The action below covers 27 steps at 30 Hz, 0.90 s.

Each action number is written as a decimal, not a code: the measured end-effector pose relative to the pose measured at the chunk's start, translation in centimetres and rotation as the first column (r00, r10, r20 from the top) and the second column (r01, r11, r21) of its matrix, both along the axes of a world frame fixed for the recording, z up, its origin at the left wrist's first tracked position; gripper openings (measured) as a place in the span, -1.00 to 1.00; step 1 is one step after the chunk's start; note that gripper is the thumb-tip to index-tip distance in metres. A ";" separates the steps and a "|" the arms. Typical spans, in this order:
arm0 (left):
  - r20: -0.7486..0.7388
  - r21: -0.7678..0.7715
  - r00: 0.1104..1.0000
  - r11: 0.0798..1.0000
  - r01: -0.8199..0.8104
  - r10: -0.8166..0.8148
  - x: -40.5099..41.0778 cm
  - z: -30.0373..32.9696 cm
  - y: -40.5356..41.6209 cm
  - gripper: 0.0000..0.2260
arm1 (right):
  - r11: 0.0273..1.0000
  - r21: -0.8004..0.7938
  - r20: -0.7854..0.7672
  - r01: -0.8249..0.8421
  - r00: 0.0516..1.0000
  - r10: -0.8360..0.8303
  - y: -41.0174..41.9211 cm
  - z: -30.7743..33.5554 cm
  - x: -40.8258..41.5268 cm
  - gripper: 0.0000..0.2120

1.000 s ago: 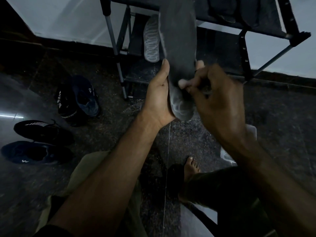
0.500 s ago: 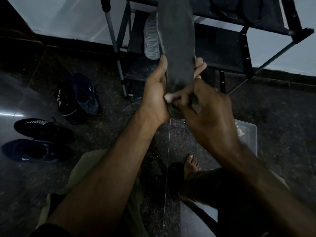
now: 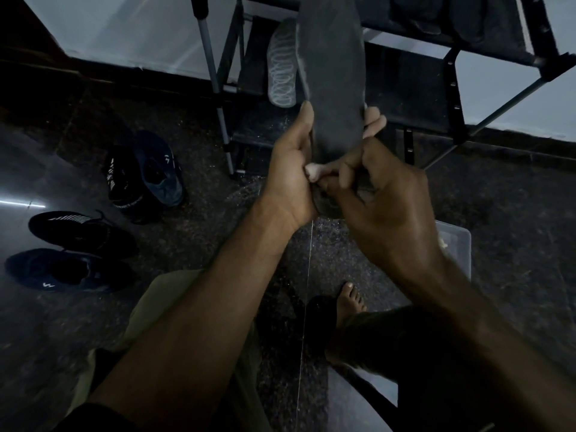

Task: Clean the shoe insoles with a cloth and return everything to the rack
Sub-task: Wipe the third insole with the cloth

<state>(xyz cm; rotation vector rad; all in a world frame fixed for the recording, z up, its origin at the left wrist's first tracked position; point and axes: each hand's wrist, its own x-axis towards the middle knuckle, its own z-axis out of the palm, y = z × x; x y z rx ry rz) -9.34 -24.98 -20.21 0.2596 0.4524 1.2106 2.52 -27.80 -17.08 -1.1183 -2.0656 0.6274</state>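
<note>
- Setting: a dim room with a dark speckled stone floor (image 3: 193,313) and a pale wall (image 3: 131,29) at the far side.
- A metal shoe rack (image 3: 448,76) with dark fabric shelves stands against the wall.
- Left hand (image 3: 290,173): grips a dark insole (image 3: 333,73) at its lower part, thumb along the left edge, fingertips showing past the right edge. The insole stands upright in front of the rack, toe end up.
- Right hand (image 3: 383,210): fingers curled, pinching a small pale cloth (image 3: 313,173) against the heel end of the insole. The cloth tip touches the left palm.
- A second insole (image 3: 282,67), light grey with a looped pattern, leans upright on the rack's lower shelf, just beside and behind the held one.
- Four dark shoes lie on the floor to the left: one pair (image 3: 146,179) near the rack leg, another pair (image 3: 71,254) nearer the left edge.
- A clear plastic box (image 3: 458,251) sits on the floor behind the right forearm; its contents cannot be told.
- A bare foot (image 3: 350,304) rests on the floor below the hands.
</note>
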 end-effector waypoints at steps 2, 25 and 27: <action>0.017 -0.004 1.000 1.000 0.026 -0.026 0.4 0.7 -0.3 -0.37 | 0.999 -0.018 -0.043 0.042 0.998 -0.043 0.9 0.7 -0.1 -0.82; 0.017 0.026 0.998 0.998 -0.053 0.053 0.0 0.3 0.1 -0.38 | 0.999 -0.014 -0.014 0.044 0.999 -0.044 -0.2 0.0 -0.8 -0.79; 0.058 -0.014 0.996 0.997 -0.069 0.070 0.0 0.4 0.1 -0.43 | 1.000 -0.006 -0.002 0.013 1.000 -0.013 -1.3 -0.7 -0.3 -0.74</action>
